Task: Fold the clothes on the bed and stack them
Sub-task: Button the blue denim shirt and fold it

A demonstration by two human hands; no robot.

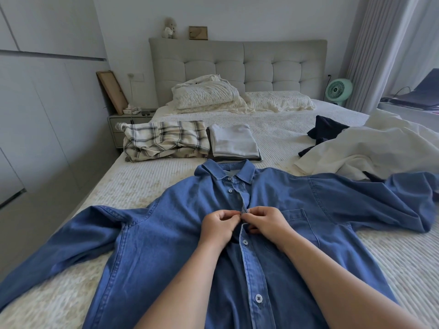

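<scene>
I have the blue shirt (237, 245) spread flat on the bed (297, 136); my left hand (219, 225) and right hand (266, 223) pinch its placket shut. Soft, floppy denim, best gripped at seams.

shirt (166, 245) hem cut off, button under hands (242, 222)

Your two bare forearms reach forward from the lower edge and converge at centre. Your left hand (219, 226) is curled, thumb and forefinger pinched together — knuckles up. Your right hand (266, 223) mirrors it, fingertips (247, 216) pinched in a fine grip, nearly touching the left's.
</scene>
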